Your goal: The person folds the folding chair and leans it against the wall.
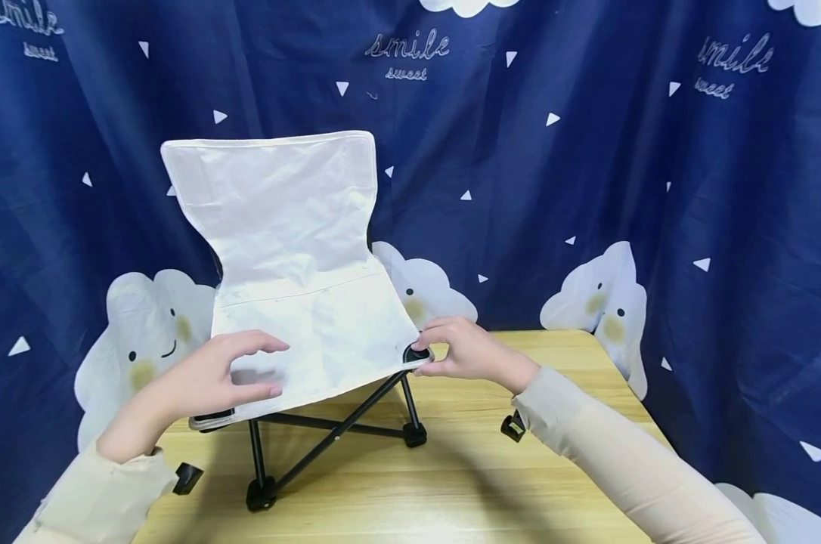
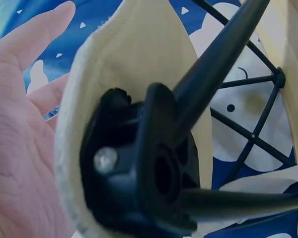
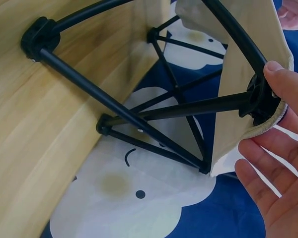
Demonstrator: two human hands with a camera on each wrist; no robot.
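Note:
A folding camp chair [image 1: 308, 317] with pale fabric and black crossed tube legs stands unfolded, its seat and backrest spread towards me. My right hand [image 1: 468, 351] pinches the seat's front right corner, with the thumb at the black corner bracket [image 3: 260, 101] and the fingers along the fabric edge. At the front left of the seat is my left hand [image 1: 209, 378], thumb and fingers spread apart with nothing between them. In the left wrist view, its palm is beside the other corner bracket [image 2: 124, 163], where two black tubes meet.
The chair stands on a light wooden table [image 1: 465, 468]. Behind the table hangs a dark blue curtain [image 1: 478, 136] with white clouds, triangles and lettering. Small black devices are at both wrists, near the sleeves [image 1: 608, 446].

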